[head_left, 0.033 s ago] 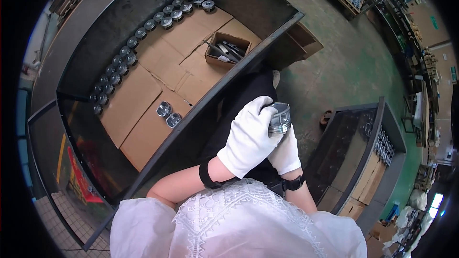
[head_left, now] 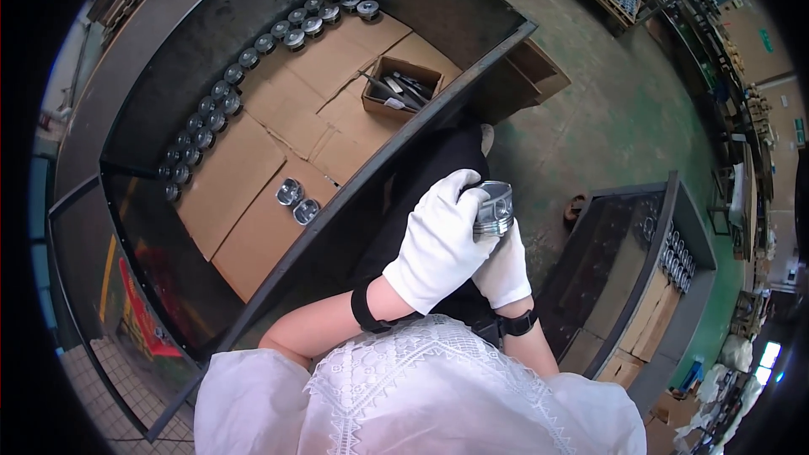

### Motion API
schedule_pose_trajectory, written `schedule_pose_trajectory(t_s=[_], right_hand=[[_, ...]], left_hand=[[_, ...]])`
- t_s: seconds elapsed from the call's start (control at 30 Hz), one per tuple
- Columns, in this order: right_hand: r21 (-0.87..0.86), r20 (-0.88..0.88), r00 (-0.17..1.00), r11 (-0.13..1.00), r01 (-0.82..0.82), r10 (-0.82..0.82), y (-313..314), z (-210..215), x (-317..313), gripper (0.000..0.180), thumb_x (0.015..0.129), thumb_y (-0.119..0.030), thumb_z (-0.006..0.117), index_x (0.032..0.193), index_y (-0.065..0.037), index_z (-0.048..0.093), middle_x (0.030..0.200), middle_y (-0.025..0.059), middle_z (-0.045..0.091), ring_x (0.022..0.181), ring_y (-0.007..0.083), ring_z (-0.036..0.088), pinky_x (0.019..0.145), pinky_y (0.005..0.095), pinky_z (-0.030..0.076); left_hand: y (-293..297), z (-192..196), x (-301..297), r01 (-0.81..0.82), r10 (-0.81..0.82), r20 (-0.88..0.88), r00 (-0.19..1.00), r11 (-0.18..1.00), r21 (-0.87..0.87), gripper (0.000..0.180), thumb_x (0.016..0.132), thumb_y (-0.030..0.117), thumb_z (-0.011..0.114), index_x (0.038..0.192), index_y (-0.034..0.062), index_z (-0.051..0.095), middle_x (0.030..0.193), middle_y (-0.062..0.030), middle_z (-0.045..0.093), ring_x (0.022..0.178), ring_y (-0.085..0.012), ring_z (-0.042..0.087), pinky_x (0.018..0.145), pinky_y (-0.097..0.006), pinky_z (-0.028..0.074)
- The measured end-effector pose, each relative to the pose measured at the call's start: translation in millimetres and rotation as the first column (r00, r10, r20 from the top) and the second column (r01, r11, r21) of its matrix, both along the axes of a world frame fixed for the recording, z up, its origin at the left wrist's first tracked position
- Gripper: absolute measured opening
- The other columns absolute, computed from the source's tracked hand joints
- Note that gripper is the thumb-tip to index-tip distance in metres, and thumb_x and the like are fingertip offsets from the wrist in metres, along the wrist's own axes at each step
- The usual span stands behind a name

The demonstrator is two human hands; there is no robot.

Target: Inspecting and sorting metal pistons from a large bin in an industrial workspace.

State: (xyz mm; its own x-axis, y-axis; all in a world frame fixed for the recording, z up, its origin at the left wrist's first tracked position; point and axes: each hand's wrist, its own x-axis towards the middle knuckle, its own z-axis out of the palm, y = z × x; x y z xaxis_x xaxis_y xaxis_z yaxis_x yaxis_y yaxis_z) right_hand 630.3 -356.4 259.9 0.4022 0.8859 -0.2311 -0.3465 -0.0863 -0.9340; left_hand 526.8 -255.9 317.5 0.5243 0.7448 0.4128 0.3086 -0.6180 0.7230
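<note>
left hand clamped on piston | right hand cupping beneath

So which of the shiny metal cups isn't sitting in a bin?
The metal piston gripped by both white-gloved hands, left hand and right hand, over the floor. All the others sit on cardboard inside bins.

Over on the left sits a big dark metal bin lined with flattened cardboard sheets. A curved row of shiny pistons runs along its far wall, and two more pistons lie together on the cardboard. A small open cardboard box holds metal parts. On the right, a second dark bin stands on the green floor.
</note>
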Motion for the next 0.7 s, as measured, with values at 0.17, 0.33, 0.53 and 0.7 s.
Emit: schedule_pose_trajectory(t_s=[0.17, 0.33, 0.53, 0.7], right_hand=[[0.139, -0.751, 0.661, 0.977, 0.161, -0.002, 16, 30, 8, 0.040, 0.104, -0.036, 0.047, 0.132, -0.008, 0.051, 0.130, 0.0111, 0.059, 0.118, 0.0239, 0.057, 0.105, 0.0401, 0.043], [0.112, -0.408, 0.904, 0.975, 0.190, -0.129, 13, 32, 4, 0.043, 0.103, -0.040, 0.049, 0.134, -0.010, 0.043, 0.133, 0.0116, 0.052, 0.121, 0.0258, 0.055, 0.100, 0.0446, 0.049], [0.074, -0.025, 0.951, 0.948, 0.309, -0.308, 15, 12, -5, 0.057, 0.084, 0.003, 0.066, 0.133, -0.007, 0.040, 0.128, 0.0076, 0.050, 0.115, 0.0165, 0.053, 0.100, 0.0331, 0.047], [0.104, 0.114, 0.942, 0.947, 0.304, -0.315, 19, 8, -12, 0.071, 0.077, 0.006, 0.070, 0.139, -0.007, 0.037, 0.130, 0.0099, 0.047, 0.117, 0.0189, 0.051, 0.102, 0.0332, 0.045]], left_hand=[[3, -10, -7, -0.012, 0.012, -0.040, 0.999, 1.000, 0.001, 0.048, 0.063, 0.014, 0.085, 0.104, 0.0018, 0.062, 0.118, -0.0194, 0.060, 0.102, -0.0369, 0.064, 0.084, -0.041, 0.056], [5, -27, -12, -0.015, 0.014, -0.115, 0.993, 1.000, -0.011, 0.047, 0.064, 0.009, 0.082, 0.106, 0.0013, 0.062, 0.119, -0.0191, 0.059, 0.102, -0.0366, 0.064, 0.084, -0.041, 0.056], [0, -33, -10, 0.028, -0.020, 0.033, 0.999, 0.969, -0.247, 0.051, 0.070, 0.010, 0.077, 0.117, 0.0014, 0.056, 0.122, -0.0209, 0.057, 0.099, -0.0399, 0.065, 0.085, -0.043, 0.056], [0, -39, -4, 0.018, 0.011, 0.147, 0.989, 0.980, -0.196, 0.047, 0.072, 0.008, 0.076, 0.114, 0.0025, 0.055, 0.123, -0.0202, 0.057, 0.095, -0.0409, 0.065, 0.081, -0.044, 0.056]])
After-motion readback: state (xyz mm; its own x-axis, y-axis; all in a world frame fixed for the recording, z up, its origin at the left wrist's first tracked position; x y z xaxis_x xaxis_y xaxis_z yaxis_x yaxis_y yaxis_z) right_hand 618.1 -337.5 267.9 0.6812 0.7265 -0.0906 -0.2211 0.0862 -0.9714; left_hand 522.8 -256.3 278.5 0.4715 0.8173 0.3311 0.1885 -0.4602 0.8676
